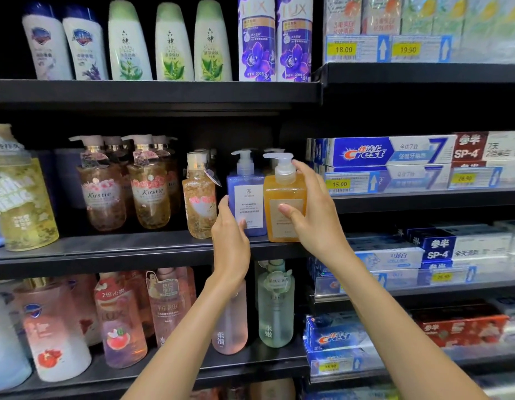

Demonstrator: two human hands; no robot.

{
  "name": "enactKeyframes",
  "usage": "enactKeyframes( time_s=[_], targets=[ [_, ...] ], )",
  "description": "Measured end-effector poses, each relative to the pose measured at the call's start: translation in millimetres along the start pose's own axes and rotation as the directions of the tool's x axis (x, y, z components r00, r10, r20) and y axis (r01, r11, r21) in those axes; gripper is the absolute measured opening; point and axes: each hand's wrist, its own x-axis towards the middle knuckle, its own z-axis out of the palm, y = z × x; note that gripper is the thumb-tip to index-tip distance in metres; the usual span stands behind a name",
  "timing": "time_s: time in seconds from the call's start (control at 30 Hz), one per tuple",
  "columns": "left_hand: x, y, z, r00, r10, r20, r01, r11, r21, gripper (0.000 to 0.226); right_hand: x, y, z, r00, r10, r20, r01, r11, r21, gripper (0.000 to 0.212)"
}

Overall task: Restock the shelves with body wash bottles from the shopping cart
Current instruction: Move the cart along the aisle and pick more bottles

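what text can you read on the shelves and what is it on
"LUX": purple bottles, top shelf
"Kustie": pump bottles, middle shelf
"Crest" and "7": blue toothpaste boxes
"SP-4": red box
"18.00", "19.90", "15.00": yellow price tags
Orange bottle label in right hand: too blurred to read

Left hand [230, 241] hides the pink bottle's [230, 327] top.

The scene is evenly but dimly lit from in front and above, and the shelf recesses fall into near black behind the bottles. Glare flares off the clear price-tag strip [389, 49] at upper right and washes out the toothpaste boxes [395, 151]. The centre is fairly sharp; the edges are soft and bowed by wide-angle distortion, with the yellow bottle [22, 197] at far left blurred.
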Motion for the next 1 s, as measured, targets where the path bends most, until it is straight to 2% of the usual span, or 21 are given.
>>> enactKeyframes(
  time_s=[0.17, 0.3, 0.37, 0.4, 0.43, 0.47, 0.53, 0.6, 0.67, 0.73, 0.8, 0.87, 1.0],
  targets=[
    [2, 0, -1, 1.0, -0.007, 0.025, 0.007, 1.0, -0.009, 0.052, 9, 0, -6, 0.998, -0.044, 0.047, 0.053, 0.98, -0.192, 0.05],
    [-4, 2, -4, 1.0, -0.012, 0.026, 0.012, 1.0, 0.023, 0.055, 18, -1, -10, 1.0, 0.008, 0.023, -0.002, 0.968, -0.252, 0.043],
    [-18, 3, -8, 0.997, 0.075, -0.018, -0.073, 0.992, 0.102, 0.053, 22, -1, -12, 0.999, 0.025, 0.024, -0.018, 0.963, -0.27, 0.043],
    [-26, 2, -11, 0.977, 0.206, -0.049, -0.195, 0.965, 0.174, 0.049, 23, -1, -13, 0.999, 0.02, 0.03, -0.011, 0.959, -0.285, 0.043],
    [-32, -2, -13, 0.927, 0.371, -0.051, -0.347, 0.902, 0.257, 0.043, 24, -1, -14, 0.999, 0.009, 0.032, 0.0, 0.955, -0.297, 0.042],
    [-35, -10, -15, 0.846, 0.533, -0.017, -0.498, 0.802, 0.331, 0.037, 25, -1, -15, 1.0, -0.002, 0.031, 0.012, 0.952, -0.306, 0.043],
    [-30, -29, -22, 0.65, 0.745, 0.151, -0.726, 0.55, 0.414, 0.03, 25, -1, -15, 0.999, -0.021, 0.027, 0.029, 0.947, -0.321, 0.043],
    [-17, -45, -32, 0.497, 0.803, 0.327, -0.842, 0.355, 0.407, 0.031, 24, -1, -15, 0.999, -0.031, 0.021, 0.036, 0.94, -0.34, 0.041],
    [-3, -56, -38, 0.401, 0.811, 0.427, -0.894, 0.246, 0.374, 0.037, 24, -1, -15, 0.999, -0.044, 0.02, 0.048, 0.936, -0.349, 0.037],
    [9, -62, -41, 0.33, 0.818, 0.471, -0.923, 0.176, 0.341, 0.041, 24, -1, -14, 0.999, -0.049, 0.023, 0.054, 0.931, -0.362, 0.033],
    [16, -64, -41, 0.282, 0.828, 0.485, -0.942, 0.144, 0.303, 0.035, 24, -1, -13, 0.999, -0.046, 0.027, 0.052, 0.918, -0.394, 0.03],
    [18, -63, -41, 0.259, 0.834, 0.488, -0.951, 0.132, 0.278, 0.029, 25, -1, -12, 0.998, -0.051, 0.029, 0.058, 0.895, -0.443, 0.028],
    [16, -62, -41, 0.246, 0.844, 0.476, -0.96, 0.142, 0.243, 0.028, 25, 0, -8, 0.99, -0.141, 0.012, 0.118, 0.777, -0.619, 0.031]
  ],
)
